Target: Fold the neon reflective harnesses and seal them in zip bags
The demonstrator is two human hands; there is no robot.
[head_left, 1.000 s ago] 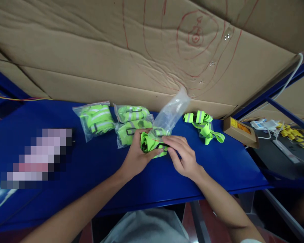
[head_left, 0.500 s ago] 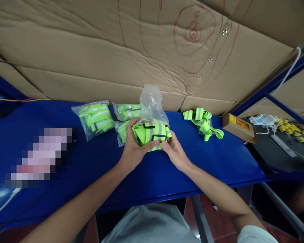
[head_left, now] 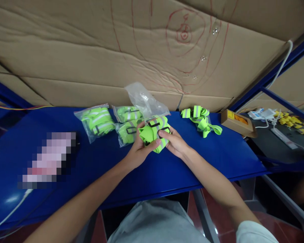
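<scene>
Both my hands grip a folded neon-green reflective vest (head_left: pixel 154 133) above the blue table (head_left: pixel 218 158). My left hand (head_left: pixel 139 152) wraps its left side, thumb on top. My right hand (head_left: pixel 174 143) pinches its right side. A clear plastic bag (head_left: pixel 145 101) sticks up from behind the vest, its mouth at the bundle. Just left of my hands lie three bagged vests: one at the far left (head_left: pixel 96 121), one behind (head_left: pixel 128 113) and one in front (head_left: pixel 126 131).
A loose neon-green vest (head_left: pixel 201 119) lies to the right, beside a small brown cardboard box (head_left: pixel 236 121). Creased cardboard (head_left: pixel 91 50) with red pen marks forms the back wall. A blurred object (head_left: pixel 48 160) sits at the left. Cables and yellow parts (head_left: pixel 291 123) lie on the neighbouring surface.
The clear bag swung from leaning right to upright, then leaning left. My hands turned and bunched the vest at the bag's mouth and shifted slightly farther from me.
</scene>
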